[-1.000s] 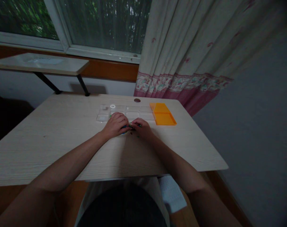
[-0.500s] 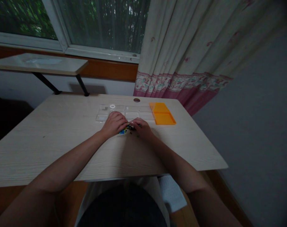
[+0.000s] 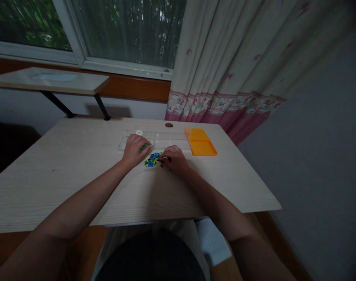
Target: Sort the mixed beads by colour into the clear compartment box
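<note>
A small pile of blue, green, yellow and black pieces (image 3: 151,160) lies on the table between my hands. My left hand (image 3: 134,150) is at the pile's upper left, over the front of a clear compartment tray (image 3: 163,143). Its fingers are closed on small green pieces (image 3: 145,146), which show beneath the fingertips. My right hand (image 3: 175,159) rests at the pile's right edge, fingers bent and pinched together. Dark bits show by its fingertips, but I cannot make out what they hold.
An open orange case (image 3: 203,147) lies at the tray's right end. Behind it, a round brown spot (image 3: 169,125) marks the pale wooden table (image 3: 224,187). A raised shelf (image 3: 86,84) stands at the back left, and a curtain (image 3: 219,78) hangs behind the table.
My left hand has moved left and away from my right hand, carrying green pieces to the tray. More of the pile is uncovered. My right hand stays almost in place.
</note>
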`<state>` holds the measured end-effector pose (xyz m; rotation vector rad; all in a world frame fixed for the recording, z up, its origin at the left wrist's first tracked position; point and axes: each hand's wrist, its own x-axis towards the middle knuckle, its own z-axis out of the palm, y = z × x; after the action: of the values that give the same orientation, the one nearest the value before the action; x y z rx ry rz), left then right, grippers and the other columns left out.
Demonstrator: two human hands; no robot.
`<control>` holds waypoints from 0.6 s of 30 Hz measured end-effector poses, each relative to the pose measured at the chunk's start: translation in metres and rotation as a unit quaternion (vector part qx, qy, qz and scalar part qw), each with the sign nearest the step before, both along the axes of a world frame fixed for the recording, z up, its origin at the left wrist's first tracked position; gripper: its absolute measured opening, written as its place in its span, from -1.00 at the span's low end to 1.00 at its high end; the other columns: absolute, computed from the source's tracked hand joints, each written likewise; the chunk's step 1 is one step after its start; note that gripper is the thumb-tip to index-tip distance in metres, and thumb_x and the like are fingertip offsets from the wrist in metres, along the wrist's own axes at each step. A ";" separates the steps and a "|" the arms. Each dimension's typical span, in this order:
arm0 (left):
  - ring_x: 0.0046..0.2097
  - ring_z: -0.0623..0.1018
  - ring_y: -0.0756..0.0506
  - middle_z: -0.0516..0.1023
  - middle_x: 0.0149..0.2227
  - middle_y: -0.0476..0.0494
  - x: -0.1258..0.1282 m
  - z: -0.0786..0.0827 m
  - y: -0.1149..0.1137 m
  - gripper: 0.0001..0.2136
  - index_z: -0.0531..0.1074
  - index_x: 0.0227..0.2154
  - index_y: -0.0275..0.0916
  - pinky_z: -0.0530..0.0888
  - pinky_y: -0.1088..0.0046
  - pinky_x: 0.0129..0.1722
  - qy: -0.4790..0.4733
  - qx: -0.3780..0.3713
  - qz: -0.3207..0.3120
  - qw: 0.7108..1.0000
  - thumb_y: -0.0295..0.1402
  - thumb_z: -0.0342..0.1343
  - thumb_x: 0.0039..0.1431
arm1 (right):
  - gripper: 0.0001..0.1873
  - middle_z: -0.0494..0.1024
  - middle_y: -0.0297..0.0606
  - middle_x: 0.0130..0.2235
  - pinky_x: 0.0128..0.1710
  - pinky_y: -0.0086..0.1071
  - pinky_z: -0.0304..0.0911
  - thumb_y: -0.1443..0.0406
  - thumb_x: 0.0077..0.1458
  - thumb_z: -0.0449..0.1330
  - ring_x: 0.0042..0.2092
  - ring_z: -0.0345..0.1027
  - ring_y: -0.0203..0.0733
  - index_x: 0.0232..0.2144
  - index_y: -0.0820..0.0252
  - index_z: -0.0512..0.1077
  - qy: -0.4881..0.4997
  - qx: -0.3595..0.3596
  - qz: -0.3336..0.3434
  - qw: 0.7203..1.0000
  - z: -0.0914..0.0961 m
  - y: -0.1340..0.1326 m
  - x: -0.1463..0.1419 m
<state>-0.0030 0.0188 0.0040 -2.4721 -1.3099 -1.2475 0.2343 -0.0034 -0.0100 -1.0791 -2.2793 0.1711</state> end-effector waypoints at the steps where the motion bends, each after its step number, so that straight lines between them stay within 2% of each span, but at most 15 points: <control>1: -0.10 0.45 -0.18 0.57 -0.28 -0.15 -0.001 0.000 0.002 -0.78 0.52 -0.32 -0.18 0.33 0.19 -0.03 -0.006 -0.004 0.007 1.000 -0.15 0.10 0.25 | -0.89 0.55 -0.21 -0.20 -0.07 -0.26 0.12 0.31 0.12 0.26 -0.10 0.30 -0.13 -0.30 0.09 0.60 -0.020 -0.004 -0.002 1.000 0.001 0.000 0.000; 12: -0.12 0.45 -0.18 0.56 -0.28 -0.15 -0.002 -0.004 0.004 -0.80 0.50 -0.31 -0.19 0.34 0.18 -0.04 -0.012 -0.012 0.024 1.000 -0.18 0.08 0.26 | -0.82 0.55 -0.19 -0.14 -0.08 -0.24 0.05 0.28 0.16 0.24 -0.04 0.25 -0.09 -0.18 0.07 0.58 -0.164 0.003 -0.040 0.986 0.024 -0.012 -0.006; 18: -0.13 0.45 -0.19 0.57 -0.27 -0.16 -0.003 -0.001 0.005 -0.78 0.50 -0.28 -0.20 0.35 0.19 -0.06 -0.023 -0.009 0.032 0.999 -0.20 0.04 0.28 | -0.85 0.55 -0.19 -0.15 -0.08 -0.22 0.04 0.25 0.16 0.25 -0.05 0.25 -0.07 -0.20 0.09 0.58 -0.181 0.014 -0.025 0.983 0.027 -0.015 -0.008</control>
<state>-0.0059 0.0239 0.0031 -2.4082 -1.4050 -1.2902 0.2258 -0.0185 0.0172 -1.2339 -2.5596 -0.0852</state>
